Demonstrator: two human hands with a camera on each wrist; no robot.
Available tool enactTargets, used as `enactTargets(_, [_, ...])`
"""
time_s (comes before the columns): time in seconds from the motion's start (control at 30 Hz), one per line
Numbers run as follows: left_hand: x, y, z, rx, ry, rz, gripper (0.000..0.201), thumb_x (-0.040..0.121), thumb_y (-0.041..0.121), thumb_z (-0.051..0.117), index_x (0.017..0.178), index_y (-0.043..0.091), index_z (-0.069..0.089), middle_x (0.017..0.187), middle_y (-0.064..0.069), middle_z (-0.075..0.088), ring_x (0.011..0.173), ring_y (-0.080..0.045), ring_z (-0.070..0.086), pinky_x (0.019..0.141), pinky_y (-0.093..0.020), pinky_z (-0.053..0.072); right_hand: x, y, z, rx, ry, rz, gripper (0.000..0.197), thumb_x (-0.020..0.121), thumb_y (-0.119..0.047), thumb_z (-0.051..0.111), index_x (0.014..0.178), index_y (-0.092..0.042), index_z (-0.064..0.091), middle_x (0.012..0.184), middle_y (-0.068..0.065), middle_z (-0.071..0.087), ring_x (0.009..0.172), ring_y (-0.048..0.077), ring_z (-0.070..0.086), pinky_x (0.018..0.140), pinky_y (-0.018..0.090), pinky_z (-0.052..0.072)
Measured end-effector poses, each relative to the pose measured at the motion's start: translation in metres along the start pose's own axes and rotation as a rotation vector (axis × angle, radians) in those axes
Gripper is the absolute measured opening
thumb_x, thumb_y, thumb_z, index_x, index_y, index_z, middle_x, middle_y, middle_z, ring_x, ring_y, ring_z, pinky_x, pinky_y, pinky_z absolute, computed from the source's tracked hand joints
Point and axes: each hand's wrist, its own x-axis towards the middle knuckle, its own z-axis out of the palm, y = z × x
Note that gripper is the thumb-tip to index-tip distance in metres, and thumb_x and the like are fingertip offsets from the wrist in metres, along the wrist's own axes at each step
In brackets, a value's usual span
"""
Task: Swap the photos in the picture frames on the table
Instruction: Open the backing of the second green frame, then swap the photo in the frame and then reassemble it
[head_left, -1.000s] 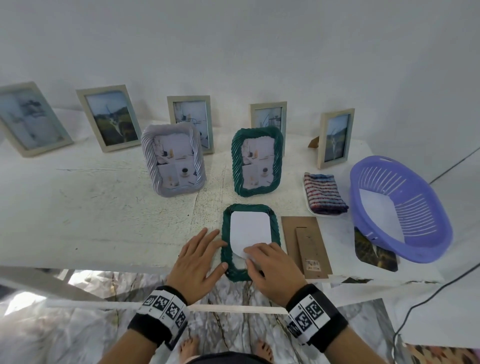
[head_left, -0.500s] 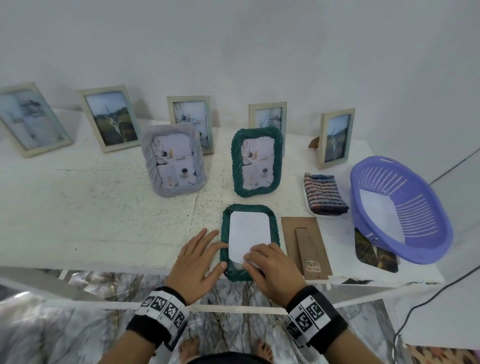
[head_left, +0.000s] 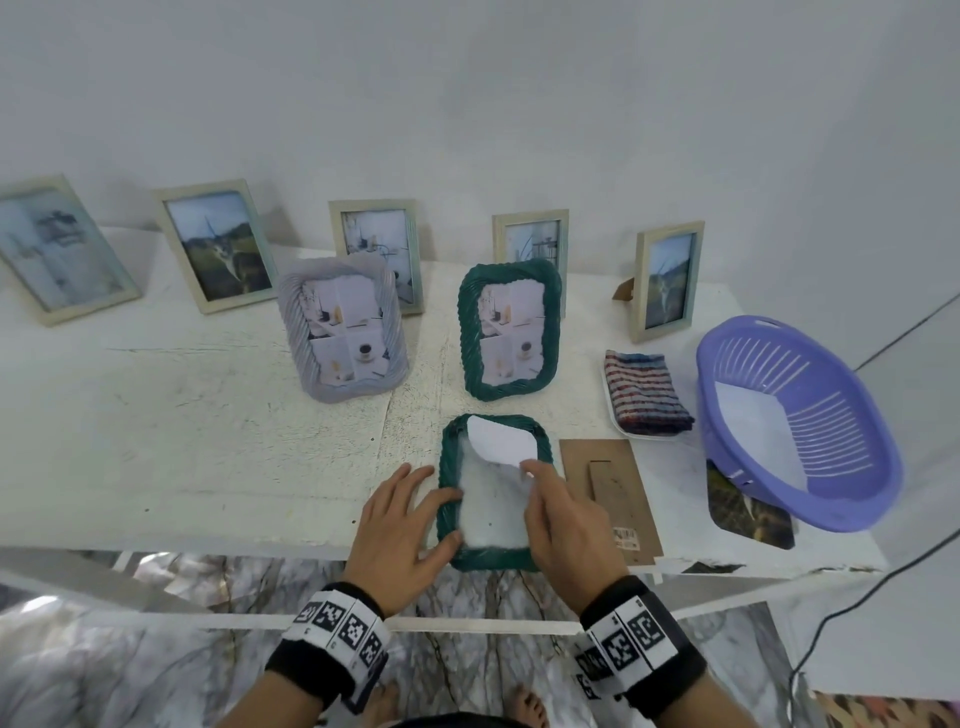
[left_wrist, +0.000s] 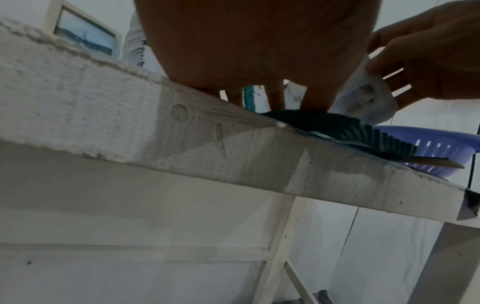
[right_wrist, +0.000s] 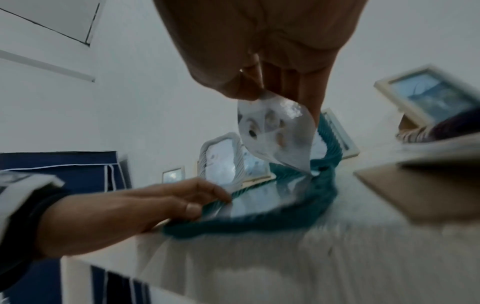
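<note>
1. Dark green rope-textured picture frame (head_left: 496, 491) lies face down at the white table's (head_left: 208, 441) near edge, long axis running away from the person
2. White-backed photo print (head_left: 501, 441) is curled up off the frame, near end raised, far end at the frame's far rim
3. Right hand (head_left: 563, 512) pinches the print's near corner; left hand (head_left: 400, 525) rests flat, fingers straight, on the frame's left rim
4. Brown cardboard backing board (head_left: 610, 493) lies just right; purple plastic basket (head_left: 795, 421) further right
5. Upright green frame (head_left: 509, 330) and grey frame (head_left: 343, 327) stand behind
</note>
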Motion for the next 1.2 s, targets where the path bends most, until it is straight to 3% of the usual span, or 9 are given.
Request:
enactTargets(0.13, [0.0, -0.001, 0.0, 0.009, -0.018, 0.006, 0.045, 0.088, 0.061, 0.038, 0.129, 0.043, 0.048, 0.151, 0.003, 0.035, 0.145, -0.022, 0.018, 0.114, -0.043, 0.02, 0.003, 0.01, -0.019, -0.024, 0.194, 0.085, 0.023, 0.091, -0.017, 0.046, 0.11, -0.011, 0.058, 0.061, -0.004, 0.053, 0.047, 0.015, 0.047, 0.043, 0.031, 0.043])
enactTargets(0.3, [0.0, -0.004, 0.0, 0.0, -0.037, 0.02, 0.047, 0.09, 0.064, 0.035, 0.13, 0.043, 0.047, 0.152, 0.002, 0.034, 0.145, -0.023, 0.018, 0.113, -0.044, 0.021, -0.009, 0.041, -0.039, 0.055, 0.367, 0.387, 0.007, 0.089, -0.006, 0.054, 0.095, -0.009, 0.058, 0.071, 0.006, 0.056, 0.063, 0.027, 0.052, 0.058, 0.032, 0.041])
enactTargets(0.47, [0.002, -0.003, -0.005, -0.048, -0.073, 0.005, 0.055, 0.087, 0.073, 0.027, 0.13, 0.045, 0.044, 0.155, 0.003, 0.026, 0.146, -0.018, 0.01, 0.114, -0.039, 0.014, -0.044, 0.064, -0.063, 0.133, 0.351, 0.631, 0.048, 0.089, -0.006, 0.057, 0.133, -0.022, 0.045, 0.067, 0.003, 0.054, 0.058, 0.024, 0.055, 0.057, 0.033, 0.037])
enactTargets(0.6, [0.021, 0.016, -0.016, -0.077, -0.033, 0.037, 0.053, 0.088, 0.067, 0.032, 0.129, 0.037, 0.046, 0.153, 0.003, 0.025, 0.145, -0.018, 0.013, 0.114, -0.043, 0.018, -0.072, 0.086, -0.076, 0.235, 0.326, 0.728, 0.015, 0.092, -0.007, 0.059, 0.098, -0.021, 0.059, 0.062, -0.001, 0.063, 0.05, 0.011, 0.063, 0.053, 0.028, 0.046])
enactTargets(0.73, [0.066, 0.067, -0.014, -0.137, 0.005, 0.23, 0.044, 0.091, 0.055, 0.041, 0.125, 0.03, 0.053, 0.148, -0.001, 0.035, 0.139, -0.024, 0.026, 0.113, -0.044, 0.026, -0.095, 0.101, -0.088, 0.377, 0.364, 0.832, 0.02, 0.097, -0.003, 0.046, 0.1, -0.012, 0.065, 0.082, 0.008, 0.068, 0.067, 0.013, 0.068, 0.055, 0.019, 0.053])
enactTargets(0.9, [0.135, 0.151, 0.005, -0.058, -0.063, 0.496, 0.044, 0.088, 0.046, 0.045, 0.126, 0.025, 0.053, 0.143, -0.008, 0.039, 0.13, -0.028, 0.037, 0.101, -0.049, 0.042, -0.116, 0.108, -0.093, 0.226, 0.383, 0.809, 0.029, 0.092, -0.005, 0.056, 0.103, -0.029, 0.066, 0.086, -0.004, 0.069, 0.078, 0.016, 0.068, 0.069, 0.032, 0.057])
enactTargets(0.97, [0.159, 0.183, 0.015, 0.007, -0.152, 0.533, 0.049, 0.089, 0.043, 0.048, 0.136, 0.028, 0.047, 0.149, -0.011, 0.032, 0.134, -0.032, 0.03, 0.102, -0.051, 0.04, -0.121, 0.107, -0.096, 0.113, 0.362, 0.779, 0.023, 0.09, -0.01, 0.062, 0.104, -0.027, 0.068, 0.084, -0.005, 0.071, 0.078, 0.012, 0.067, 0.067, 0.022, 0.05])
enactTargets(1.07, [0.186, 0.218, 0.027, 0.168, -0.286, 0.557, 0.057, 0.093, 0.042, 0.052, 0.146, 0.038, 0.03, 0.158, -0.01, 0.013, 0.143, -0.031, 0.015, 0.111, -0.05, 0.028, -0.127, 0.111, -0.099, -0.072, 0.288, 0.677, 0.02, 0.088, -0.015, 0.066, 0.106, -0.021, 0.073, 0.09, -0.005, 0.075, 0.068, 0.009, 0.066, 0.063, 0.028, 0.053])
enactTargets(1.2, [0.202, 0.239, 0.041, 0.229, -0.346, 0.544, 0.046, 0.097, 0.04, 0.05, 0.141, 0.036, 0.039, 0.16, -0.009, 0.01, 0.146, -0.031, 0.013, 0.113, -0.05, 0.025, -0.13, 0.117, -0.1, -0.222, 0.225, 0.602, 0.022, 0.084, -0.014, 0.071, 0.104, -0.022, 0.075, 0.087, -0.004, 0.075, 0.063, 0.015, 0.066, 0.054, 0.028, 0.053])
